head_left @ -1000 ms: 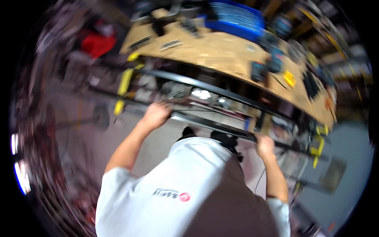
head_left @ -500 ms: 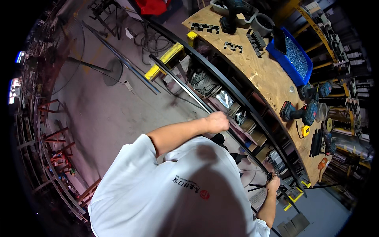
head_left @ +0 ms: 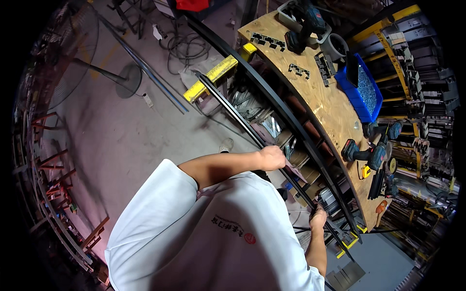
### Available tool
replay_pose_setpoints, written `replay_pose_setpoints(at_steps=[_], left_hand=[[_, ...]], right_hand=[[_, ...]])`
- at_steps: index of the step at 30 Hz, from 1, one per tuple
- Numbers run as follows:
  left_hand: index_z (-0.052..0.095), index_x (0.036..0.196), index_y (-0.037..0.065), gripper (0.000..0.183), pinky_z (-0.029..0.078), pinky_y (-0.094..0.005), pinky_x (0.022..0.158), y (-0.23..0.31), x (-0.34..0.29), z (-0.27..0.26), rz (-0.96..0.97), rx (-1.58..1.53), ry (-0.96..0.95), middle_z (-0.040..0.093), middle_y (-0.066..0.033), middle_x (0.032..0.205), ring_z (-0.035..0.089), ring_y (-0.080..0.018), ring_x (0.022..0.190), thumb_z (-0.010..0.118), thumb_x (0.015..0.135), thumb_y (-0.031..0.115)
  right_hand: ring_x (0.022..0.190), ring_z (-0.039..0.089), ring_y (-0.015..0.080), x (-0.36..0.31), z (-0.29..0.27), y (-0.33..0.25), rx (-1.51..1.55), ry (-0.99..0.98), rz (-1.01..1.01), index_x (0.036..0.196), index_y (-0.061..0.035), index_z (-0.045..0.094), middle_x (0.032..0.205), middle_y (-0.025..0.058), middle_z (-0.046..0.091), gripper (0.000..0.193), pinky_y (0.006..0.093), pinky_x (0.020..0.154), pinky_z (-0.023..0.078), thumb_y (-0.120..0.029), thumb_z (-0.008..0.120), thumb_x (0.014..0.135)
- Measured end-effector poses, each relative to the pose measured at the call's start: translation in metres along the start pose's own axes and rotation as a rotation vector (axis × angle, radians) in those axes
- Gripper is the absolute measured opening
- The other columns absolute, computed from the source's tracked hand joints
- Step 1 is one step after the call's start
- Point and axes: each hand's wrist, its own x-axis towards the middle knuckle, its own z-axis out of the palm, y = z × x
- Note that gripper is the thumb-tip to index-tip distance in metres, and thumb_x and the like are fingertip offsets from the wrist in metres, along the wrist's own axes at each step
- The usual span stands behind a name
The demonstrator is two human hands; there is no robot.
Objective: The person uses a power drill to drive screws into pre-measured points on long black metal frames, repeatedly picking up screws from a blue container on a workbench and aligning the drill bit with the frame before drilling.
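A long, thin dark metal profile (head_left: 233, 112) runs slantwise in front of me, from the yellow support at the far end to the near right. My left hand (head_left: 272, 157) is closed around it near its middle, back of the hand up. Farther along, toward the lower right, my right hand (head_left: 318, 218) grips the same profile with bent fingers; part of them is hidden. A second, thicker black profile (head_left: 274, 94) lies roughly parallel, between the held one and the workbench, apart from both hands.
Yellow supports (head_left: 211, 77) carry the profiles. On the wooden workbench (head_left: 335, 126) lie cordless drills (head_left: 374, 156), a blue bin (head_left: 361, 109), a tape measure (head_left: 365, 171) and black brackets (head_left: 298, 71). Left are a fan base (head_left: 128, 81), floor rods (head_left: 150, 72) and cables (head_left: 187, 51). Filled shelves sit under the bench.
The view has turned slightly, so the bench and supports appear shifted. Both hands stay on the profile, my right hand now appearing nearer my left. A shoe shows more plainly beside my left forearm.
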Motion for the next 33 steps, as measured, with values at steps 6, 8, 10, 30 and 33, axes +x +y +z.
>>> replay_pose_setpoints(at_steps=[6, 8, 10, 30, 33], left_hand=[[0.065, 0.064, 0.010, 0.011, 0.053, -0.0512, 0.060, -0.029, -0.006, 0.022, 0.113, -0.156, 0.257, 0.067, -0.0165, 0.069, 0.068, -0.0384, 0.068, 0.066, 0.072, 0.017], [0.065, 0.077, 0.006, 0.017, 0.053, -0.0490, 0.074, -0.029, -0.016, -0.031, 0.027, -0.109, 0.015, 0.068, -0.0157, 0.082, 0.069, -0.0371, 0.083, 0.070, 0.078, 0.022], [0.065, 0.080, 0.005, 0.020, 0.054, -0.0483, 0.078, -0.039, -0.024, -0.040, 0.003, -0.100, 0.002, 0.068, -0.0164, 0.085, 0.068, -0.0382, 0.087, 0.073, 0.079, 0.023], [0.070, 0.113, 0.002, 0.037, 0.057, -0.0454, 0.079, 0.030, -0.136, -0.119, -0.658, -0.174, 0.338, 0.070, -0.0175, 0.096, 0.067, -0.0386, 0.089, 0.075, 0.081, 0.019], [0.071, 0.112, 0.002, 0.034, 0.056, -0.0462, 0.077, 0.036, -0.130, -0.127, -0.677, -0.178, 0.365, 0.070, -0.0170, 0.094, 0.067, -0.0384, 0.088, 0.074, 0.082, 0.019]], right_hand=[[0.128, 0.060, 0.0380, 0.019, -0.031, -0.037, -0.218, -0.546, 0.296, 0.138, -0.0070, 0.059, 0.141, 0.0226, 0.061, 0.056, 0.0420, 0.109, 0.048, -0.001, 0.060, 0.082], [0.124, 0.062, 0.0380, 0.054, -0.103, -0.111, -0.287, -0.457, 0.022, 0.134, -0.0037, 0.060, 0.136, 0.0207, 0.063, 0.051, 0.0425, 0.105, 0.051, -0.005, 0.062, 0.083], [0.101, 0.067, 0.0429, 0.090, -0.170, -0.185, 0.063, -0.134, -0.179, 0.124, -0.0038, 0.062, 0.109, 0.0224, 0.070, 0.036, 0.0483, 0.084, 0.056, -0.014, 0.067, 0.090], [0.124, 0.065, 0.0375, 0.501, -0.263, -0.131, 0.298, 0.125, 0.398, 0.121, -0.0065, 0.074, 0.129, 0.0213, 0.070, 0.048, 0.0448, 0.101, 0.056, 0.000, 0.076, 0.073], [0.124, 0.065, 0.0377, 0.499, -0.268, -0.134, 0.281, 0.164, 0.366, 0.120, -0.0062, 0.074, 0.130, 0.0214, 0.069, 0.041, 0.0442, 0.101, 0.056, -0.002, 0.073, 0.079]])
